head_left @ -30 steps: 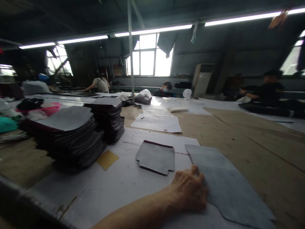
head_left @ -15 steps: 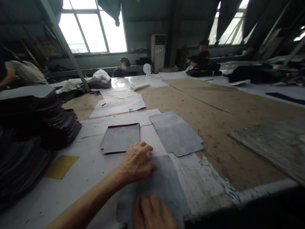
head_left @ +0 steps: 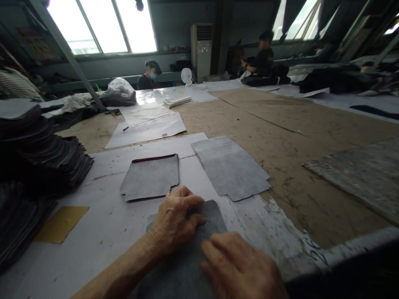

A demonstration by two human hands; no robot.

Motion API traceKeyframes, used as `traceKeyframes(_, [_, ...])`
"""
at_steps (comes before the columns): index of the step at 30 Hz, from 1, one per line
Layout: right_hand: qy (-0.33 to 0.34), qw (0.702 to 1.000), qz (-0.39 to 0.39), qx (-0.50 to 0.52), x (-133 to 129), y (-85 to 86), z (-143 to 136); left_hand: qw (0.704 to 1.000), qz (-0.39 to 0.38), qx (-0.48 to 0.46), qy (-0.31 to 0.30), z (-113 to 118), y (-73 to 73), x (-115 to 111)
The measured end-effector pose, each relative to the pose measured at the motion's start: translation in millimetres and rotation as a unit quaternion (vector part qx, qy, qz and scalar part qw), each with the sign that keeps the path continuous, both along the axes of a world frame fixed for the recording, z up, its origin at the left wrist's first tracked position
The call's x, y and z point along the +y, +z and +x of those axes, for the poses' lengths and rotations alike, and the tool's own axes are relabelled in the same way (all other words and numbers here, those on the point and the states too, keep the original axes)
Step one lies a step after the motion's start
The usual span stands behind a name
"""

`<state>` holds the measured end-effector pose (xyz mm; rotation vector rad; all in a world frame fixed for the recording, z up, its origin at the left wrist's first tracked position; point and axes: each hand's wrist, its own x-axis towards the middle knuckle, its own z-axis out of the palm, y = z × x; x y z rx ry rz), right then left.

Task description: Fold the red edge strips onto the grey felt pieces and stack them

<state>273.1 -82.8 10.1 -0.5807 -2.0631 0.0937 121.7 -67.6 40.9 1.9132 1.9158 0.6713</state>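
Observation:
A grey fabric panel (head_left: 183, 270) lies on the white table covering directly in front of me, partly hidden under both hands. My left hand (head_left: 174, 220) rests on its far part, thumb and forefinger apart with grey cloth showing in the gap; the other fingers are tucked out of sight. My right hand (head_left: 241, 265), slightly blurred, is on the panel's right side, fingers reaching left and the thumb hidden. Just beyond the left hand sits a smaller grey panel (head_left: 151, 178) with a dark red strip along its far edge. Another notched grey panel (head_left: 230, 168) lies flat farther right.
Tall stacks of dark panels (head_left: 40, 149) stand at the left, near a yellow-brown card (head_left: 62, 224). White paper sheets (head_left: 146, 126) and brown board (head_left: 249, 120) cover the table beyond. A rough grey slab (head_left: 361, 178) lies right. People sit at the far side, near a small fan (head_left: 186, 77).
My right hand has moved up and right from the near part of the panel. My left hand stays at the far part. The view has shifted slightly.

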Motion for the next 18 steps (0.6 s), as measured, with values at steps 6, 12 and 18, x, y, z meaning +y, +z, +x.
traceKeyframes(6, [-0.027, 0.985, 0.003, -0.173, 45.4, 15.6, 38.2, 0.993, 0.090, 0.058, -0.057, 1.1, -5.7, -6.9])
traceKeyframes(12, [-0.006, 0.977, -0.004, -0.212, 53.1, 8.0, 36.8, 0.983, 0.134, 0.101, -0.080, 3.6, -8.2, -7.2])
traceKeyframes(18, [0.008, 0.975, -0.039, -0.219, 56.1, 7.1, 38.6, 0.974, 0.167, 0.114, -0.104, 2.3, -10.7, -7.5])
